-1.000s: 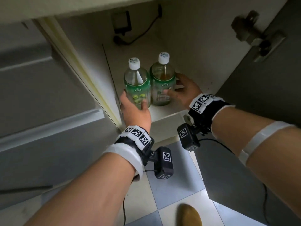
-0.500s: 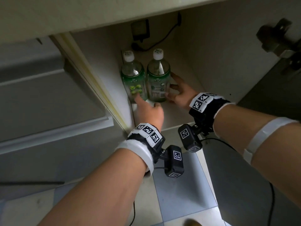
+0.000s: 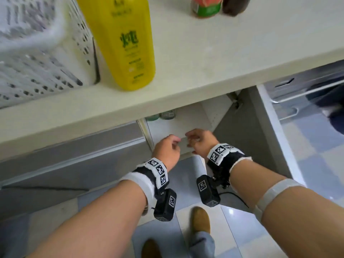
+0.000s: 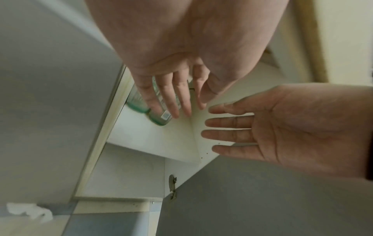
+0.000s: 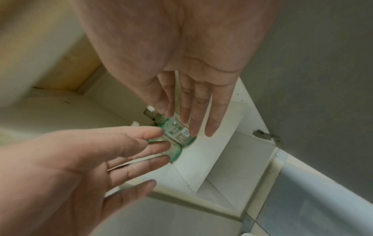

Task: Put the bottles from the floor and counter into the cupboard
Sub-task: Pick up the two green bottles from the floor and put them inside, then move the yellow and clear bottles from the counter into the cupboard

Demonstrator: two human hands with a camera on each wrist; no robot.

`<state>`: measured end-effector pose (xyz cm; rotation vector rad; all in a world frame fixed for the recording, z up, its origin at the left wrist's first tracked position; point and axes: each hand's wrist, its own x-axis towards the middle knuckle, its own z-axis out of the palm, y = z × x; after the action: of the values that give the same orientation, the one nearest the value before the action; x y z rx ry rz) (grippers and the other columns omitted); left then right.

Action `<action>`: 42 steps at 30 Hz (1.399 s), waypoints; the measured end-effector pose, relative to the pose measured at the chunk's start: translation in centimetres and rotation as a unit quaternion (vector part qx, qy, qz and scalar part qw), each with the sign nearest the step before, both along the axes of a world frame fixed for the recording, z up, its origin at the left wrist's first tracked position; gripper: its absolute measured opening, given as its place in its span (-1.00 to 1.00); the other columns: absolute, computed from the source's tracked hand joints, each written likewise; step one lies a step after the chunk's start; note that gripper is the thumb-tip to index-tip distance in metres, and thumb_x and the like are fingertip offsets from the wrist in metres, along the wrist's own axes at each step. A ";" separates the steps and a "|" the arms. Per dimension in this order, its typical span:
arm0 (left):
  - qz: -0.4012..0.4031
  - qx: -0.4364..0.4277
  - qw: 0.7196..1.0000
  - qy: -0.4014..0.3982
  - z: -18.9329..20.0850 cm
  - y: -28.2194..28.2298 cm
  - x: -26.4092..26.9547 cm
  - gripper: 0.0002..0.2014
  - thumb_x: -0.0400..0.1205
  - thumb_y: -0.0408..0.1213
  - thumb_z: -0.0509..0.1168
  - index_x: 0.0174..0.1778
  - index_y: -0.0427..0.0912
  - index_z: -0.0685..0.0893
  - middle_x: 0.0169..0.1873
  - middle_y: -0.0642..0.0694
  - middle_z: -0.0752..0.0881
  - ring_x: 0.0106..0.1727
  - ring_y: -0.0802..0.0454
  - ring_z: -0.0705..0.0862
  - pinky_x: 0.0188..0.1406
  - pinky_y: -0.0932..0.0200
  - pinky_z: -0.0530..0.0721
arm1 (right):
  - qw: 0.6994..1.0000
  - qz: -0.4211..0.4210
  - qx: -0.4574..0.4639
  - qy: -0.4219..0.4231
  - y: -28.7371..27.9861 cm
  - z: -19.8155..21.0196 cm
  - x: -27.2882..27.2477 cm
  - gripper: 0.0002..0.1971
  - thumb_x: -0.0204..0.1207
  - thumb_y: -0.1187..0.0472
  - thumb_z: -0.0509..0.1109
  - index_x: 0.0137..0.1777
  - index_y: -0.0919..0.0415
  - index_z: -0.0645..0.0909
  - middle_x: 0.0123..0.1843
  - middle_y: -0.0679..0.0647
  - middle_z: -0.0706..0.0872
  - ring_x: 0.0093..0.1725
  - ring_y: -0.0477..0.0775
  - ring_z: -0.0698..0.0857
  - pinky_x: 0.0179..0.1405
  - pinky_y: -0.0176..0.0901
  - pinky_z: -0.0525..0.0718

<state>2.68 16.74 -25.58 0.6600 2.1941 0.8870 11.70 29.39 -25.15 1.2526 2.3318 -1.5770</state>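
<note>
Both wrist views showed what the head view hid: the left hand (image 4: 181, 52) and right hand (image 5: 193, 52) held nothing, fingers (image 4: 228, 123) straight and slightly spread. The two green bottles (image 5: 175, 135) stood just beyond the fingertips on the cupboard shelf (image 5: 214, 143).

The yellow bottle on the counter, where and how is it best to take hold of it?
Probably round the lower body of the yellow bottle, coming from its right, open side: it stands upright near the counter edge, and the white basket stands close on its left. Its top is out of view.
</note>
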 end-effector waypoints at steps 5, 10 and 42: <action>-0.096 -0.001 0.995 0.035 13.2 -2.8 -0.2 -0.72 0.70 -0.33 0.25 0.26 -0.05 0.77 0.15 -0.06 0.84 0.16 -0.07 0.79 0.22 0.06 0.75 | 0.998 0.036 0.040 -0.029 -2.4 13.1 1.0 -0.74 0.46 0.26 0.32 0.05 -0.03 0.73 -0.07 0.06 0.87 -0.06 0.10 0.85 0.01 0.03 0.82; -0.064 0.077 0.991 0.088 24.4 -3.8 -1.5 -0.88 0.66 -0.23 0.39 0.08 -0.08 0.76 -0.13 0.07 0.81 -0.07 0.04 0.77 -0.12 0.22 0.66 | 0.995 0.031 0.091 0.009 -2.9 23.4 0.4 -0.82 0.48 0.27 0.35 -0.07 -0.04 0.70 -0.14 0.05 0.86 -0.16 0.09 0.86 -0.11 -0.05 0.82; 0.141 0.020 0.977 0.158 31.7 -1.4 -7.9 0.20 0.08 0.10 0.78 0.61 -0.03 0.34 0.47 -0.08 0.50 0.49 -0.07 0.56 0.55 -0.12 0.55 | 0.947 0.248 0.144 0.148 7.4 34.5 -21.4 -0.10 0.20 -0.06 0.70 0.52 0.07 0.37 0.22 0.04 0.59 0.08 0.09 0.64 -0.07 -0.13 0.56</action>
<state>-5.18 15.31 6.11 0.5453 2.6086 1.0302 -9.69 36.81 9.31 0.3991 2.8389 -1.3582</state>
